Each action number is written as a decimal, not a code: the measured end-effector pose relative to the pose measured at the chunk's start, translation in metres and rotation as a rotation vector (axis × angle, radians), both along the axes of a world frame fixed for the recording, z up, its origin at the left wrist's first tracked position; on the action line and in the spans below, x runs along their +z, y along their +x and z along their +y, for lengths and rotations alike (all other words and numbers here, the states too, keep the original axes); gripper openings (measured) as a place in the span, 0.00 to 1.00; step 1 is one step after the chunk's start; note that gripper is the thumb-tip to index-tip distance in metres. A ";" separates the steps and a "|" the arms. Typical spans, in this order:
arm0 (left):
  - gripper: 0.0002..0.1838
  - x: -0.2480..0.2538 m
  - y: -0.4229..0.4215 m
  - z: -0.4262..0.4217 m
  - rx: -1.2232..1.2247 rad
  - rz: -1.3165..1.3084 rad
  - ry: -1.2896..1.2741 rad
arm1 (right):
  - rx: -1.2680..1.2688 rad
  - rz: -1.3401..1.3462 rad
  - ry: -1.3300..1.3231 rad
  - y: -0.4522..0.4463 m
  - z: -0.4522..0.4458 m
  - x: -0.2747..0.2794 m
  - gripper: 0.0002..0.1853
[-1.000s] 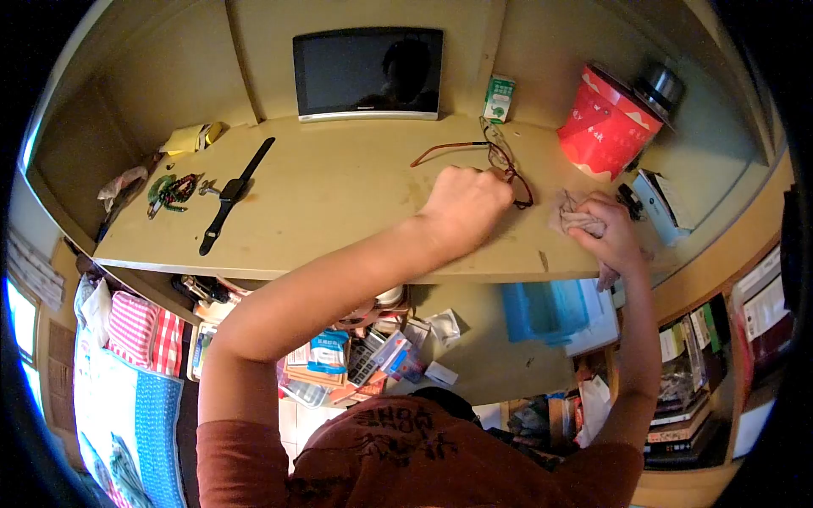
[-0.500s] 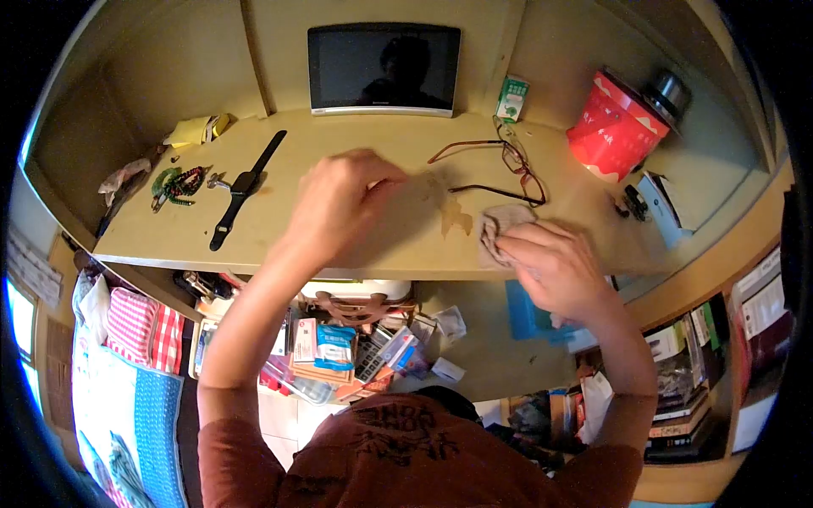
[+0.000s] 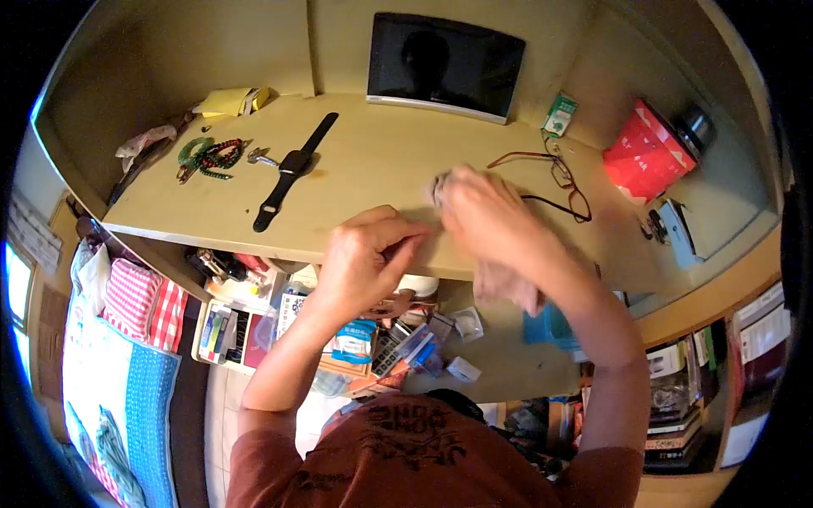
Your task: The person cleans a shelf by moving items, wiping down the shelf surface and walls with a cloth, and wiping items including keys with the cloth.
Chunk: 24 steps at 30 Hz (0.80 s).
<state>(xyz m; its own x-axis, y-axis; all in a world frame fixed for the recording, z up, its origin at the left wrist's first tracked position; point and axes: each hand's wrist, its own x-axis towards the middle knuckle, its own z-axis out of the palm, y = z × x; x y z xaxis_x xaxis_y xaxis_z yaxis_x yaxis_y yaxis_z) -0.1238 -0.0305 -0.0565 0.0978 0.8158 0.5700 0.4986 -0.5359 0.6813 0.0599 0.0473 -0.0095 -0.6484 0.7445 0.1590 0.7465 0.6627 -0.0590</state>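
Note:
My right hand (image 3: 487, 212) presses a crumpled greyish cloth (image 3: 508, 288) on the desk top (image 3: 364, 161); part of the cloth hangs below the hand. My left hand (image 3: 368, 258) is just left of it, over the desk's front edge, thumb and fingers pinched together; what lies between them, if anything, is too small to tell. Reddish-framed glasses (image 3: 561, 173) lie unfolded to the right of my right hand. A black watch (image 3: 295, 165) lies stretched out on the left, beside beaded bracelets (image 3: 216, 157).
A monitor (image 3: 445, 68) stands at the back. To its right are a green-white box (image 3: 559, 115), a red bucket (image 3: 648, 157) and a blue-white box (image 3: 679, 233). A yellow packet (image 3: 229, 102) lies back left. Below are an open drawer (image 3: 203, 334) and piled small items.
My right hand has moved left with the cloth, away from the right side of the desk. My left hand has let go of the glasses and moved to the front edge. The view has shifted.

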 end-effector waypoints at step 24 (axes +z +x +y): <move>0.05 -0.008 -0.021 0.000 -0.187 -0.275 0.121 | 0.144 0.244 0.124 -0.036 0.067 -0.033 0.16</move>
<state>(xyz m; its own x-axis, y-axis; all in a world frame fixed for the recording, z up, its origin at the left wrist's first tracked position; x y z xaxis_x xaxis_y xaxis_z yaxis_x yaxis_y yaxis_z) -0.1449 -0.0305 -0.0647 0.0678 0.7230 0.6875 0.1909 -0.6857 0.7024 0.0240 0.1143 -0.0424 -0.6771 0.6134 0.4065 0.6184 0.7737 -0.1374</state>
